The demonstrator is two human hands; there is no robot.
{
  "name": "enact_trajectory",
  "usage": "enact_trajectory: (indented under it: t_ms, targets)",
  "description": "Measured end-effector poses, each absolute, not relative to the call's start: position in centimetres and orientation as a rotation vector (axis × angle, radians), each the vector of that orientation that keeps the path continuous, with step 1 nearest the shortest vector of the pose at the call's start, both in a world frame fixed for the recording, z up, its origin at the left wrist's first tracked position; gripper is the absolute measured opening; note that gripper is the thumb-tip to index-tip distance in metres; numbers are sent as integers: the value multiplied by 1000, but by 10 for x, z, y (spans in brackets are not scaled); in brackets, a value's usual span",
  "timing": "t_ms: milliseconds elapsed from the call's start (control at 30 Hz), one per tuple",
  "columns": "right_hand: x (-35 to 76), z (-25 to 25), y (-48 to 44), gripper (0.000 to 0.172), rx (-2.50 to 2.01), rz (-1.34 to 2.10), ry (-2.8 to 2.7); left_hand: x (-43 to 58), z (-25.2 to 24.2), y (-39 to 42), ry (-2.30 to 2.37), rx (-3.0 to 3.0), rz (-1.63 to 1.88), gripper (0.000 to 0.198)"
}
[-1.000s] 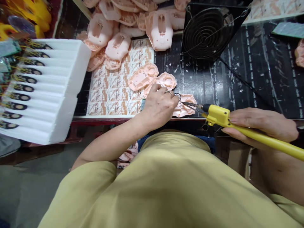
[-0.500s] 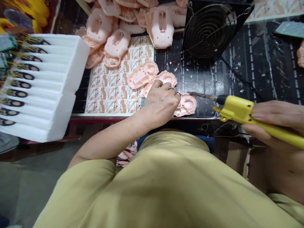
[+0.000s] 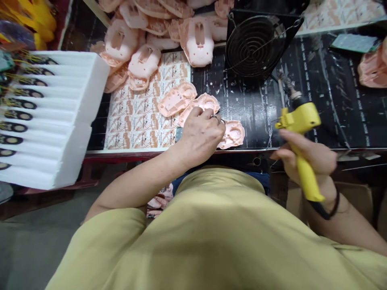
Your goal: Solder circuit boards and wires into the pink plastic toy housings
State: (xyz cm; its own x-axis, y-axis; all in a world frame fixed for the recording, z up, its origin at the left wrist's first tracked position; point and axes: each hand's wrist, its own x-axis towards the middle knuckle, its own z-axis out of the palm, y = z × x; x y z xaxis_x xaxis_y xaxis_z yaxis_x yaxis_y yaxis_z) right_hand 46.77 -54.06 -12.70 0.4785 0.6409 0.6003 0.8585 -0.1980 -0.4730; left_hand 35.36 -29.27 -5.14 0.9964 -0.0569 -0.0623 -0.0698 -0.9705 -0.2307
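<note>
here, right hand closed around yellow tool, left hand palm-down at pink shell, grip unclear

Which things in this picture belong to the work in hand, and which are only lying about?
Seem to belong:
yellow tool, held in the right grip
pink shell, at the left grip
white foam tray with wired parts, perhaps as supply

Probably only lying about:
black fan, at the back
yellow pieces, upper left
pale green board, upper right
</note>
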Motion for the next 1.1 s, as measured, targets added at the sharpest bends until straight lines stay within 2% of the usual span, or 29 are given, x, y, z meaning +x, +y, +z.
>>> enact_trajectory:
  t_ms: [33, 133, 233, 300, 533, 600, 667, 767, 867, 967, 1033, 1100]
  targets:
    - [466, -126, -531, 30, -1844, -350, -1327, 352, -52, -292, 108, -2909, 32, 25]
    - [463, -123, -500, 21, -1781, -339, -1387, 347, -57, -291, 173, -2888, -196, 20]
    - [465, -126, -473, 44, -1782, -248, -1429, 342, -61, -285, 225, -2874, -362, 22]
    - [469, -131, -459, 50, -1757, -130, -1520, 341, -62, -277, 234, -2935, -434, 21]
    - [471, -133, -467, 47, -1716, -214, -1539, 320, -45, -234, -121, -3311, -794, 15]
    - [473, -126, -486, 44, -1739, -279, -1484, 307, -45, -215, -273, -3369, -866, 19]
    - [481, -118, -509, 42, -1781, -341, -1406, 295, -49, -195, -346, -3392, -822, 25]
    - [507, -111, -547, 44, -1960, -467, -1224, 283, -54, -178, -411, -3383, -670, 23]
    - [548, -112, -583, 47, -2246, -840, -1022, 284, -53, -182, -461, -3396, -608, 23]
    - [597, -123, -605, 50, -2246, -987, -873, 292, -58, -193, -310, -3430, -598, 27]
    - [627, -135, -610, 51, -2221, -1065, -795, 299, -67, -197, -290, -3408, -414, 33]
    - [649, -149, -611, 44, -2205, -1085, -772, 303, -78, -200, -287, -3344, -343, 38]
